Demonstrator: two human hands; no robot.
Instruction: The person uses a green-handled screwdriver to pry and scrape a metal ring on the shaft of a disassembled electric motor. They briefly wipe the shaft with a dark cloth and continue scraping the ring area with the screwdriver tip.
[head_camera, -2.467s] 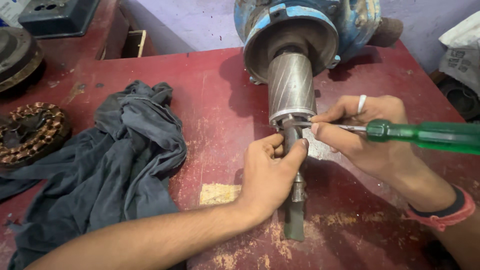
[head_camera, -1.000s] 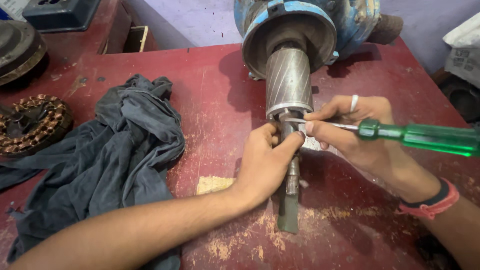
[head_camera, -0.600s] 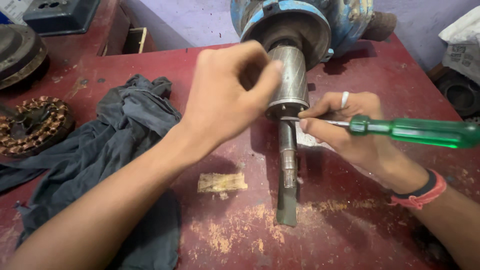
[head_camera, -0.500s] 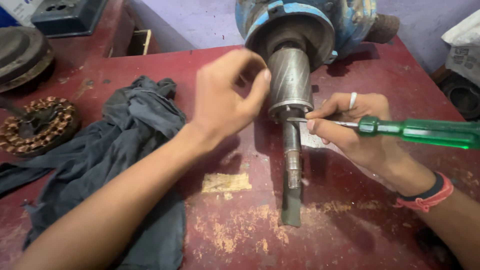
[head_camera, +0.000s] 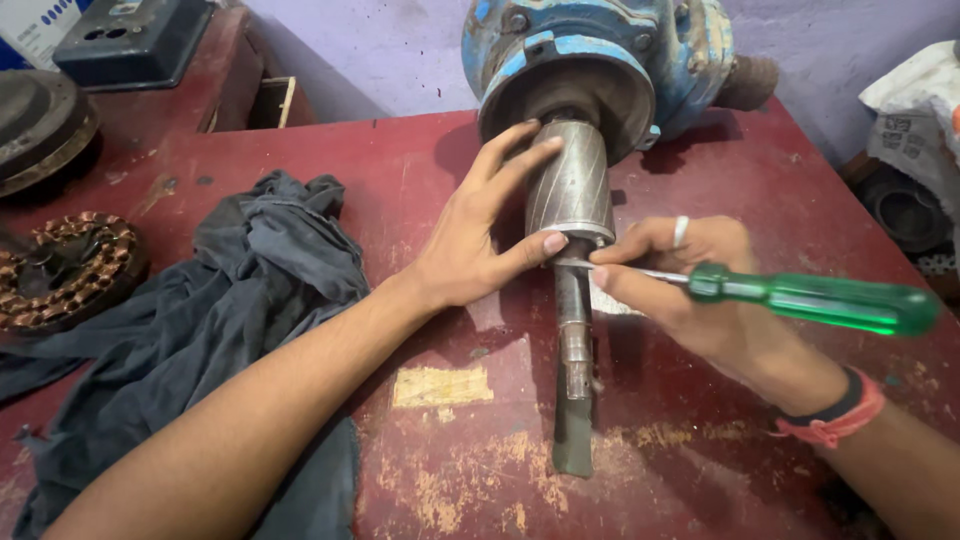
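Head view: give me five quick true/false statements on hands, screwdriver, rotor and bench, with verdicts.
1. The right hand holds a green-handled screwdriver. True.
2. The left hand grips the shaft below the rotor. False: it rests on the side of the grey rotor, fingers spread, thumb at its lower edge.
3. The screwdriver's tip points at the spot where the rotor meets the shaft. True.
4. The dark cloth is draped over the rotor. False: it lies on the red bench, left of the left arm.
5. The rotor lies loose on the bench. False: its upper end sits in the blue motor housing.
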